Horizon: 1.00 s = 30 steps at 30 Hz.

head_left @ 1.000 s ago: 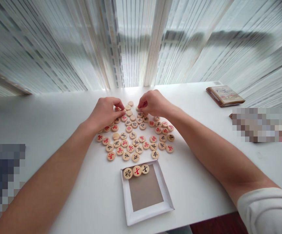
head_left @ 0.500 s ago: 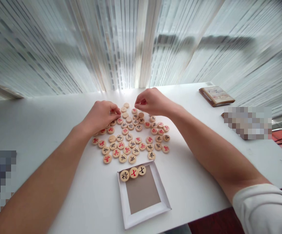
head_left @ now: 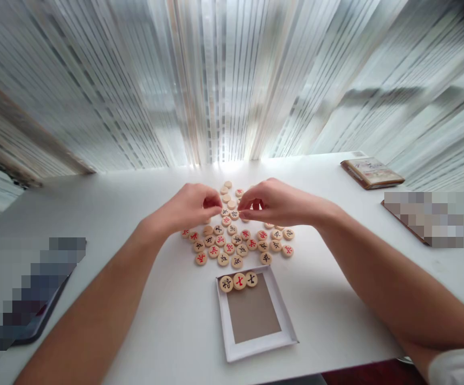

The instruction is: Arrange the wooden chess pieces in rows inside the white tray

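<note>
Pale round pieces (head_left: 229, 248), blank or marked red or black, lie on the table (head_left: 171, 315), farther than the white tray (head_left: 255, 315). Left hand (head_left: 194, 203) and right hand (head_left: 275, 202) curl there; whether either grips, I cannot tell.

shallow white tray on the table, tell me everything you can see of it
The shallow white tray looks like cardboard: four-sided, low-walled, open on top, with a grey-brown floor panel framed in white. It lies flat on the white table, slightly turned, nearer the camera than the scattered pieces. Three round wood-coloured pieces sit inside along its far wall, marked black, red, black from left to right.
</note>
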Tool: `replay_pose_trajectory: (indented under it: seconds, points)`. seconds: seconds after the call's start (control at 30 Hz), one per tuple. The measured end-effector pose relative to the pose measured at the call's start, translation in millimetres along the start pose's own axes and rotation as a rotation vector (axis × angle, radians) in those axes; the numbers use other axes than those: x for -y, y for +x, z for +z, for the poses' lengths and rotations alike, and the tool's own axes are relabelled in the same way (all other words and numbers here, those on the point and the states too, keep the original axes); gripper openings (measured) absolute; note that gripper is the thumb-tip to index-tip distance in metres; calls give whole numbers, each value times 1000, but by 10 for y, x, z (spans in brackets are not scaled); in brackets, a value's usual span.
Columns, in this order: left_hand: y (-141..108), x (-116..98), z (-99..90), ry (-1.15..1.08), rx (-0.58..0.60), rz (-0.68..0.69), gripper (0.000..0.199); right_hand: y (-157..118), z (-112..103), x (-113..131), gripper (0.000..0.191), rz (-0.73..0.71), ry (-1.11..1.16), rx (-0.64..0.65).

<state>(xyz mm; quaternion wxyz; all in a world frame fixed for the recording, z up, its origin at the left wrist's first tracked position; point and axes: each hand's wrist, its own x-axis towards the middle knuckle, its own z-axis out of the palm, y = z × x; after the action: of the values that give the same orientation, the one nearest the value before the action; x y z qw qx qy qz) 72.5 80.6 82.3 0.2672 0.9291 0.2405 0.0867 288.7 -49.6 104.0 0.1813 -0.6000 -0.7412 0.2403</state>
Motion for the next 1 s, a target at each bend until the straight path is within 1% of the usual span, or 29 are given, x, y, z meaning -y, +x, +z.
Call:
replay_pose_trajectory:
  seconds: [0.03,0.07,0.13,0.23,0.37,0.5,0.6,0.63,0.67,0.7,0.77,0.8,0.83,0.9,1.0]
  points:
    - [-76,-30,17,0,49,4,17,0,8,11,18,-7,-5,-19]
    - [-140,-53,42,3,73,7,16,-4,8,16,19,-5,-7,-42]
    - [-220,-81,103,16,83,10,15,-20,-9,16,20,11,-1,-80]
    - [-231,-91,177,32,87,7,13,-56,-51,16,21,17,7,-93]
    - [-191,-74,212,31,109,1,10,-93,-98,32,20,-34,-24,-90]
    - [-193,-59,229,-5,86,-22,2,-104,-131,26,19,-55,-45,-127]
    - [-189,-87,239,-80,32,-56,6,-108,-132,13,19,-54,-33,-139]
    - [-188,-108,241,-104,8,-62,11,-107,-127,13,19,-53,-23,-140]
    - [-192,-135,244,-149,-23,-70,18,-105,-118,16,20,-55,-10,-141]
    - [-204,-166,249,-244,-62,-89,25,-101,-105,24,20,-60,6,-141]
    - [-257,-234,274,-540,-145,-147,34,-88,-61,51,22,-70,45,-136]
    - [-300,-266,299,-723,-184,-185,36,-82,-26,72,23,-72,69,-136]
    - [-351,-293,332,-861,-210,-211,37,-79,21,95,25,-70,94,-142]
    - [-468,-329,426,-980,-243,-242,40,-95,155,143,30,-58,153,-179]
    - [-623,-344,597,-1113,-266,-288,42,-192,437,197,34,-31,272,-259]
